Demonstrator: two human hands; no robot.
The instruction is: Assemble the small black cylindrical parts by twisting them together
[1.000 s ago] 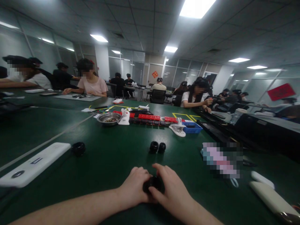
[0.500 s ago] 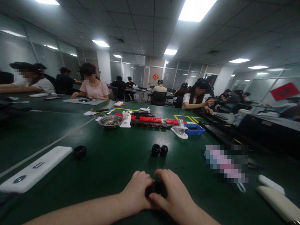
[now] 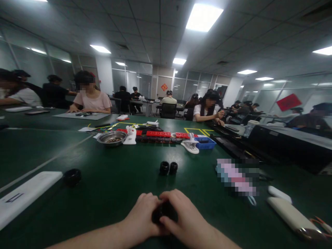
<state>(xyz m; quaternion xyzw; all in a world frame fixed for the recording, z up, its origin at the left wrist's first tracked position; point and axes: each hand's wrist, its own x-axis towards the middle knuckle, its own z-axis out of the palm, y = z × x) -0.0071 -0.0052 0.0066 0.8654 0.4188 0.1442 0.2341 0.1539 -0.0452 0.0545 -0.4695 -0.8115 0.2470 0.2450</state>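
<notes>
Both hands are meeting low over the green table (image 3: 109, 193), at the near edge of the view. The left hand (image 3: 140, 219) and the right hand (image 3: 185, 221) are closing together on one small black part (image 3: 164, 211), with the fingers (image 3: 171, 197) of both hands curling over it from either side; the part is sitting between the fingertips, mostly hidden, and its form cannot be told. Whether it is resting on the table or being lifted clear cannot be told. Just beyond the fingers, two more black rings (image 3: 168, 167) are standing side by side, touching each other. Well to the left of the fingers, another black ring (image 3: 72, 176) is lying just beside a white flat case (image 3: 24, 197). To the right of the fingers, a white oblong (image 3: 292, 213) and a smaller white piece (image 3: 279, 194) are lying near the table's edge. Far beyond the fingers, a metal bowl (image 3: 111, 138), a row of red blocks (image 3: 158, 133) and a blue tray (image 3: 204, 142) are standing in a line. Other people are sitting at tables further back.
</notes>
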